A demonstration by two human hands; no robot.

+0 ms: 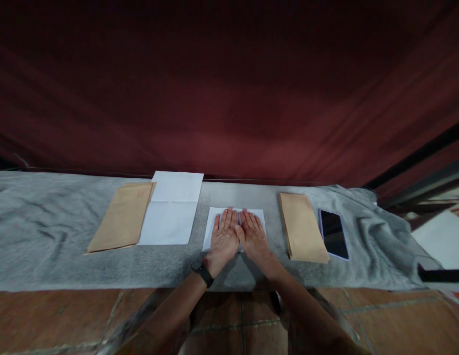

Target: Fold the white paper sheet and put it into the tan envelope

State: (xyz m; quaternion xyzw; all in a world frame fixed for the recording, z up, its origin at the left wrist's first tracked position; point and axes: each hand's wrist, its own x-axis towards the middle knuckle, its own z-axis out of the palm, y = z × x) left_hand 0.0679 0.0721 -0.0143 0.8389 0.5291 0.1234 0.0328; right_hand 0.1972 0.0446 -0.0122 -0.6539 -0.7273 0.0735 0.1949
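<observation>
A white sheet of paper (207, 236), smaller than the one to its left and apparently folded, lies on the grey cloth in front of me. My left hand (224, 237) rests flat on its left half, fingers stretched forward. Beside it, my right hand (253, 236) presses flat on the right half. The thumbs meet or overlap near the middle. Both palms cover most of the paper, so only its edges and corners show.
To the left, a creased white sheet (173, 212) lies partly beside brown envelopes (120, 217). On the right are a stack of brown envelopes (303, 227) and a phone (333, 234) in a purple case. A grey cloth (158, 268) covers the narrow surface; a dark red curtain (229, 108) hangs behind.
</observation>
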